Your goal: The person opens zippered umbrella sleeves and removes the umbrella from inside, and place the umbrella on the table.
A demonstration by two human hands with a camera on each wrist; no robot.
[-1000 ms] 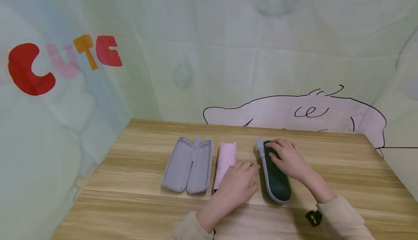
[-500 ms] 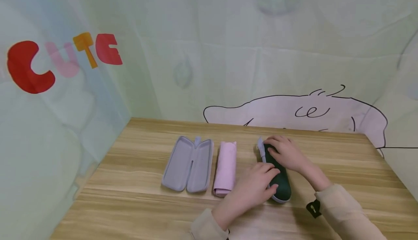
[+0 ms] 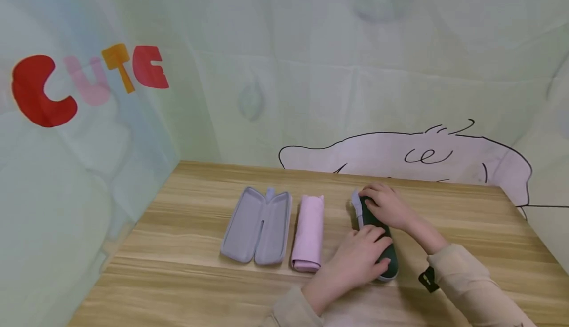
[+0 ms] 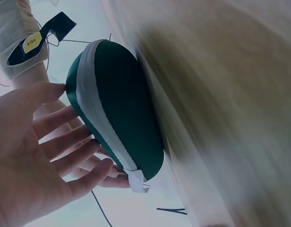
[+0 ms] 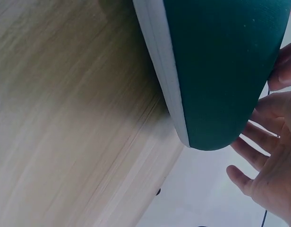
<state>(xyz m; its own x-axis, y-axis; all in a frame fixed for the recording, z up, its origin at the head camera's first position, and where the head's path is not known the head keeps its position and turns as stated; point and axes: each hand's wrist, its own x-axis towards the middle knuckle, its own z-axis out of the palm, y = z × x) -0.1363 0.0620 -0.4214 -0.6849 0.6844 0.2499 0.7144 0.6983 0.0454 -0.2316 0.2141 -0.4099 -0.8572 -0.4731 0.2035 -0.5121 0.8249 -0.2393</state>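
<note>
A zipped dark green case (image 4: 122, 94) with a pale grey zipper band lies closed on the wooden table, a grey tab (image 3: 356, 203) at its far left end. My right hand (image 3: 388, 208) rests with its fingers over the far end of the case. The fingers of my left hand (image 3: 360, 258) lie spread on the near half of its top, hiding the middle in the head view. Both hands touch the case from above, and neither is wrapped around it. In the left wrist view, the left fingertips meet the green surface beside the zipper band.
An opened grey case (image 3: 244, 228) lies flat at the left, both halves showing bare insides. Between it and the green case lies a rolled pink piece (image 3: 308, 230). A printed curtain (image 3: 222, 70) stands behind the table (image 3: 186, 277). A black strap (image 3: 428, 280) hangs at the right sleeve.
My left hand has moved right, from over the pink roll onto the green case. My right hand has stayed at the far end of the case, shifting only slightly.
</note>
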